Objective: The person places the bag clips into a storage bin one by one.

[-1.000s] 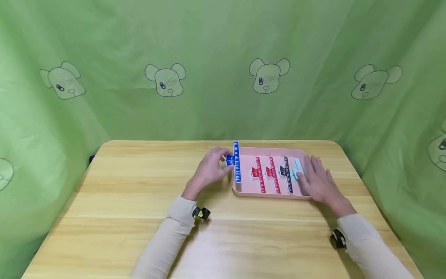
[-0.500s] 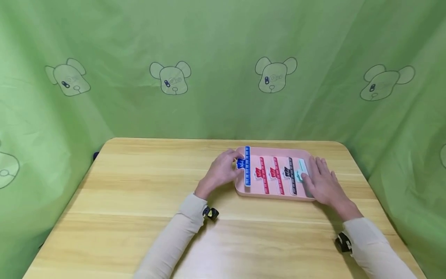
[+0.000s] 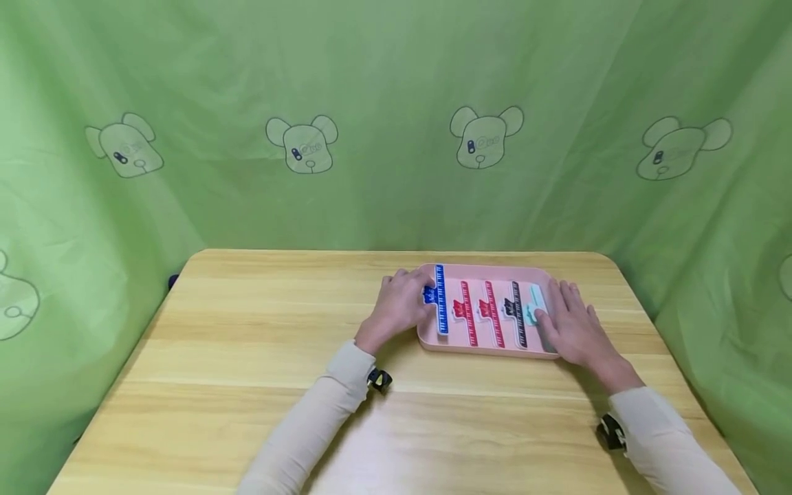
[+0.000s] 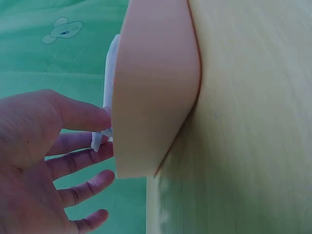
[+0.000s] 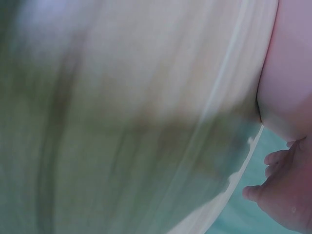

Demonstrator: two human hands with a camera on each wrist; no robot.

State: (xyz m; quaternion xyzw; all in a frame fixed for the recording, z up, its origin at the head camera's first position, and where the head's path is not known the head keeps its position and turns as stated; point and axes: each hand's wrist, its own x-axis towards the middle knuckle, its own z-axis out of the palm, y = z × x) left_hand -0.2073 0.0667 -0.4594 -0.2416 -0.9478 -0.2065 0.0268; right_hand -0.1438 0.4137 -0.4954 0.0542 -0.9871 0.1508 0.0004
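My left hand (image 3: 402,301) pinches a blue page clip (image 3: 441,302) with a piano-key pattern by its handle, at the left end of the pink tray (image 3: 489,353). In the left wrist view, thumb and fingers hold the clip's pale handle (image 4: 97,139) just at the tray wall (image 4: 151,97). Two red clips (image 3: 469,316) (image 3: 491,316), a black clip (image 3: 518,316) and a mint clip (image 3: 535,304) lie in a row in the tray. My right hand (image 3: 575,323) rests, fingers extended, over the tray's right end, its thumb at the mint clip.
The tray stands near the far edge of a wooden table (image 3: 278,385). A green curtain (image 3: 396,199) printed with bear heads surrounds the table at the back and sides. Each wrist wears a small black camera (image 3: 379,379).
My left hand has moved right and down with the blue clip, bringing it from over the tray's left rim into the tray's left end. My right hand stays at the tray's right end.
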